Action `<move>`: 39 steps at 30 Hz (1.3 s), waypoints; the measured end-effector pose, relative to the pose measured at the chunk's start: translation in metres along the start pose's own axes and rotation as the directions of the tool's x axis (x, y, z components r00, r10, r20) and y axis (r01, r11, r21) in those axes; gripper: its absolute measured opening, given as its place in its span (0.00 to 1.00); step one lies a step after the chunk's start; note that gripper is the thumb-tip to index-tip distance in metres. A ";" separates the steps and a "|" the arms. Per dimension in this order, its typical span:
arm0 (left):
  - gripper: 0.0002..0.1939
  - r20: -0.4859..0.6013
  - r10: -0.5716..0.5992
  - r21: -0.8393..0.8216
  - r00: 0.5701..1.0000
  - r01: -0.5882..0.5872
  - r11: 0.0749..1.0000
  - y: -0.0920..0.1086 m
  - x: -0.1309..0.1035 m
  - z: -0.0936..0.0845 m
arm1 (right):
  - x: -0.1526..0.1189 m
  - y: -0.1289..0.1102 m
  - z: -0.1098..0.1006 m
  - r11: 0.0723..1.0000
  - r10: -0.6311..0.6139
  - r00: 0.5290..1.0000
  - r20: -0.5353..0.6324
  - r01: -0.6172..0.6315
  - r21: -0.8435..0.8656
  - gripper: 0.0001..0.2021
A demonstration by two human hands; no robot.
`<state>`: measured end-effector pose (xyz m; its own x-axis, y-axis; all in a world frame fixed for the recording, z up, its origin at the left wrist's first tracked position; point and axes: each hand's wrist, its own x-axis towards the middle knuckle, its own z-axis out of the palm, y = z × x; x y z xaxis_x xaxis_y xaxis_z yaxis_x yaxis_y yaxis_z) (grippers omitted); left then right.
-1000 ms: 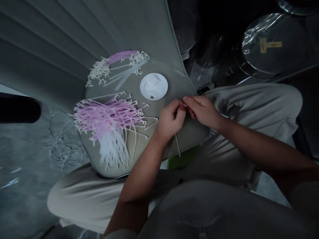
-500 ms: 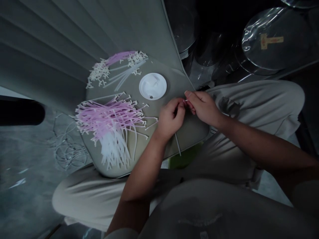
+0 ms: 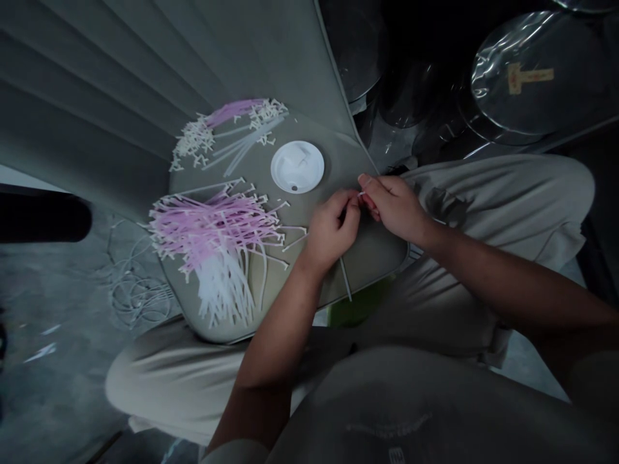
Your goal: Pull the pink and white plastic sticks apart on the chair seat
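Observation:
My left hand (image 3: 333,227) is closed in a pinch on a thin white tube (image 3: 345,280), whose tail hangs out below the palm over the seat. My right hand (image 3: 396,209) meets it fingertip to fingertip, thumb and fingers pinching a tiny white piece (image 3: 361,194) between the two hands; its exact form is too small to tell. Left of my hands lies a heap of pink and white thin tubes (image 3: 217,225) with small white ends. Just beyond my hands sits a round white dish (image 3: 297,167) with a pale piece in it.
Small white T-shaped connectors (image 3: 196,138) and more tubes lie at the seat's back. The padded chair seat (image 3: 319,129) rises into a backrest on the left. Clear round containers (image 3: 527,77) stand at the right. Coiled cord (image 3: 138,290) lies on the floor.
Both hands hold nearly the same place; the right thumb has shifted slightly over the tiny white piece. The whole view has drifted a little.

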<state>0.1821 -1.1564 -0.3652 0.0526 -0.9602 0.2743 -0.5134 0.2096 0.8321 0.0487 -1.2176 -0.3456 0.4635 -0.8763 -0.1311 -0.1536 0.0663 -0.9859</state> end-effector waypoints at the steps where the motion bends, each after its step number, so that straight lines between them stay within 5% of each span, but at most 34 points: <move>1: 0.15 0.001 0.002 0.005 1.000 -0.002 1.000 0.000 0.000 0.000 | 0.000 0.000 0.000 1.000 -0.005 1.000 -0.005 0.005 -0.004 0.28; 17: 0.16 0.013 0.014 0.081 1.000 -0.015 0.997 -0.003 -0.001 0.001 | -0.001 -0.007 -0.001 0.979 -0.033 0.999 -0.022 0.028 -0.200 0.26; 39: 0.15 0.023 0.009 0.106 1.000 -0.011 0.994 -0.003 -0.002 0.002 | 0.001 -0.003 -0.002 0.983 -0.025 1.000 -0.017 0.022 -0.180 0.26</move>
<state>0.1825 -1.1557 -0.3692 0.0284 -0.9623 0.2706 -0.6018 0.1997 0.7733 0.0484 -1.2197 -0.3429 0.4528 -0.8855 -0.1045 -0.2984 -0.0401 -0.9536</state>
